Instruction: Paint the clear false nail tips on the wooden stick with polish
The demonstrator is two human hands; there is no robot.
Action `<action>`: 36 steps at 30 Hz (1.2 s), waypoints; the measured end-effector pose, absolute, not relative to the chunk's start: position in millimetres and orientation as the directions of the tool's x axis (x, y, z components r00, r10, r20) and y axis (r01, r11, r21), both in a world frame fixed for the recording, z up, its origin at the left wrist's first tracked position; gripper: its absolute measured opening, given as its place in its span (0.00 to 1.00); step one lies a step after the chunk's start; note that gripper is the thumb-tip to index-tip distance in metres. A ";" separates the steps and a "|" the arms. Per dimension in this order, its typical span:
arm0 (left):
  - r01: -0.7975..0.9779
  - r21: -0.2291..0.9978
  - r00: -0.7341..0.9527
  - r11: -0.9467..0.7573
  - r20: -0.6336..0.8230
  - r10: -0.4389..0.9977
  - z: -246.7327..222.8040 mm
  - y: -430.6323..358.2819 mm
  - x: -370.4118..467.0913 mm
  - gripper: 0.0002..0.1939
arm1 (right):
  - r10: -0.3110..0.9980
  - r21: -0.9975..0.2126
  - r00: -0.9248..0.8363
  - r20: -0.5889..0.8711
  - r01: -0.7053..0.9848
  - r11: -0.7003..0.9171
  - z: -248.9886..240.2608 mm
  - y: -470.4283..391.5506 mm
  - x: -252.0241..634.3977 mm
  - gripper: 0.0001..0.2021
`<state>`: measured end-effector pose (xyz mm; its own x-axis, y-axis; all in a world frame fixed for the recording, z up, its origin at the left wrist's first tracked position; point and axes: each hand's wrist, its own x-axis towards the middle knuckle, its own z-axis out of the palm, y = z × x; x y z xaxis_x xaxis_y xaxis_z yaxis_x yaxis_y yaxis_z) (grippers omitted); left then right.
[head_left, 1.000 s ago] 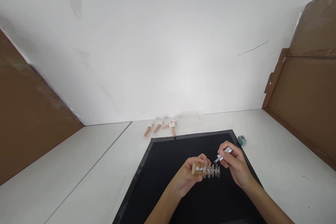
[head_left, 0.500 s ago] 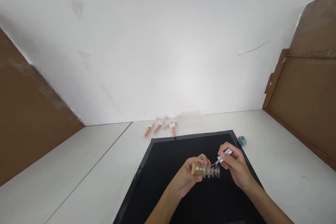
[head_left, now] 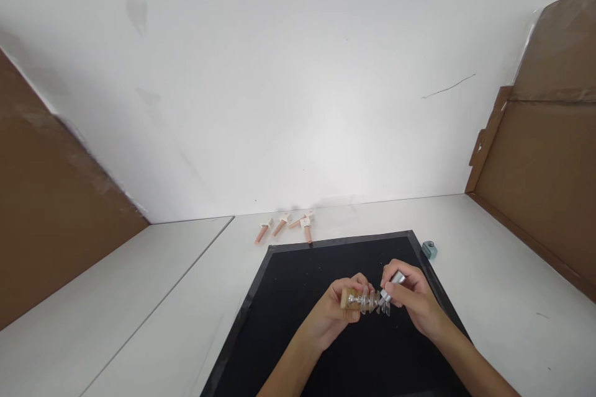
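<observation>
Clamped with the left hand (head_left: pixel 334 301) on one wooden block (head_left: pixel 346 298), with a row of at least four clear pieces (head_left: pixel 371 301) projecting from the grip toward the right hand (head_left: pixel 413 295). Pinched there on one silver-handled applicator (head_left: pixel 395 285), angled down over the row's outer end; cannot tell whether touching. Note four pink-and-white pieces (head_left: pixel 282 224) beyond one black mat (head_left: pixel 288 298) and one teal container (head_left: pixel 429 250) just beside the mat's right edge

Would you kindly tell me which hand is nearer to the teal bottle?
Right. The right hand is just left of the teal bottle and closer to the camera, not touching it; the left hand is much farther left.
</observation>
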<state>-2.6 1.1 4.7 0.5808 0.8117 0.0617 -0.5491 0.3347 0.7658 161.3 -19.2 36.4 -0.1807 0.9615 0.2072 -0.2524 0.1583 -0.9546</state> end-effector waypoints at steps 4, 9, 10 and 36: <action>-0.538 0.777 0.575 0.328 0.054 0.816 4.6 1.2 -1.7 0.16 | 0.965 -0.958 -0.159 0.209 -0.232 0.170 35.7 -17.8 160.0 0.14; -0.530 0.782 0.569 0.328 0.042 0.821 4.9 0.6 -1.6 0.16 | 0.971 -0.955 -0.115 0.210 -0.237 0.179 35.3 -16.7 159.5 0.15; -0.527 0.784 0.572 0.328 0.042 0.819 4.8 0.4 -1.8 0.16 | 0.972 -0.954 -0.107 0.210 -0.239 0.180 34.7 -16.6 159.7 0.15; -0.534 0.781 0.577 0.324 0.057 0.815 3.0 0.3 -2.5 0.16 | 0.984 -0.946 -0.093 0.149 -0.303 0.115 35.1 -18.2 158.4 0.15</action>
<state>-2.5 0.3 3.0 0.5768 0.8149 0.0566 -0.5344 0.3239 0.7807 158.4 -18.2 35.1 -0.0928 0.9844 0.1495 -0.3028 0.1151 -0.9461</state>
